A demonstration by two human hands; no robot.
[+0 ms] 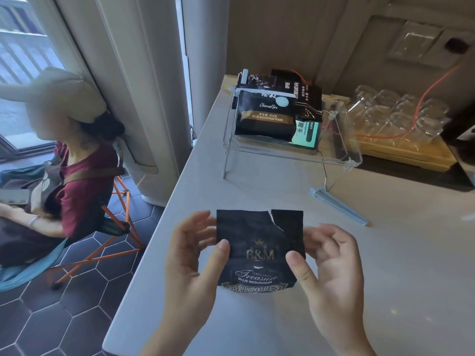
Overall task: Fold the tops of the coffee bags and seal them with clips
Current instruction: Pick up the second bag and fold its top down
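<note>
Left hand (191,255) raised at the left side of the black coffee bag (259,249), thumb pressed on its front face, fingers spread loosely behind its edge. Right hand (326,263) mirrored at the right side, thumb on the front, fingers curled behind. Both forearms reaching up from the bottom edge, palms turned inward.

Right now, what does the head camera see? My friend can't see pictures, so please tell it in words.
Two hands, left hand and right hand, hold a black coffee bag with a torn top upright on a pale counter. A blue clip lies beyond it, and a clear bin further back holds clipped coffee bags.
</note>
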